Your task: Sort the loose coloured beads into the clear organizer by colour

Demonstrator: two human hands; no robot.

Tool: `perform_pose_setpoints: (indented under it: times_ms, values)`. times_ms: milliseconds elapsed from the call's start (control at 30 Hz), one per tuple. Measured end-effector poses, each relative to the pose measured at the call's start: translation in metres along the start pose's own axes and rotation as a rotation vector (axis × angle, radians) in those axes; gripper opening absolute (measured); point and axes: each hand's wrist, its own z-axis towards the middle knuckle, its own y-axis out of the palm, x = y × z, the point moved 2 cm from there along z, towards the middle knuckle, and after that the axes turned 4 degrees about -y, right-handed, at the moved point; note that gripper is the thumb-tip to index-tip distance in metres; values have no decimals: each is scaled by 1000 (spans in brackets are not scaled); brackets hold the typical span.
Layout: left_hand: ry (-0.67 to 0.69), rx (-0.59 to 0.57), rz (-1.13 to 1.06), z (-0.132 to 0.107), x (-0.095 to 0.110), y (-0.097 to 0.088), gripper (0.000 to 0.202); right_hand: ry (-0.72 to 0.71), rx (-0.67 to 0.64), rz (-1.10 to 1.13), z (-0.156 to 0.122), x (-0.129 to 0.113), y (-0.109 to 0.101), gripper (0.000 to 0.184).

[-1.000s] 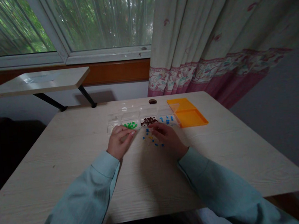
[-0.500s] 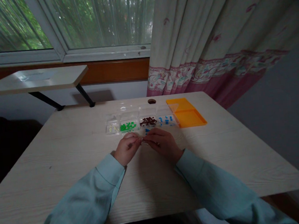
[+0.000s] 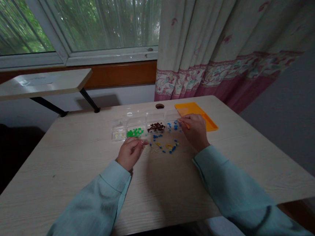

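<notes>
My left hand (image 3: 129, 152) hovers near the front edge of a clear divided box (image 3: 119, 139), its thumb and fingertips pinched on something too small to make out. My right hand (image 3: 196, 130) is over the box's right end, fingers bent together at the compartment of small blue pieces (image 3: 172, 126); whether they grip a piece is hidden. Green pieces (image 3: 135, 132) and dark brown pieces (image 3: 156, 127) fill the middle compartments, with pale pieces (image 3: 118, 135) at the left. Between my hands, small blue bits (image 3: 172, 149) and yellow bits (image 3: 169, 146) lie in a loose loop on the table.
An orange tray (image 3: 191, 108) lies behind my right hand, partly covered by it. The pale wooden table (image 3: 81, 168) has a round hole (image 3: 159, 106) near its back edge. At the back left stands a raised shelf (image 3: 69, 83) on black legs; a curtain (image 3: 195, 48) hangs behind.
My hands have come apart. The right one moved right and away from me to the blue pieces, uncovering the blue and yellow bits; the left shifted slightly left.
</notes>
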Motion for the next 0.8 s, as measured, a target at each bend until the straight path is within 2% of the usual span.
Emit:
perform_pose_setpoints:
  times_ms: [167, 333, 433, 633, 800]
  values:
    - [-15, 27, 23, 1, -1, -1, 31, 26, 4, 7, -1, 2, 2, 32]
    - [13, 17, 90, 1, -2, 1, 29, -25, -36, 119, -1, -11, 0, 31]
    - [34, -24, 130, 1, -3, 4, 24, -112, -120, 198, -3, -25, 3, 26]
    - [28, -173, 244, -1, -2, 9, 25, -420, -346, 362, -16, -61, 12, 15]
    - [17, -189, 306, -2, -1, 11, 22, -449, -439, 368, -26, -79, 12, 16]
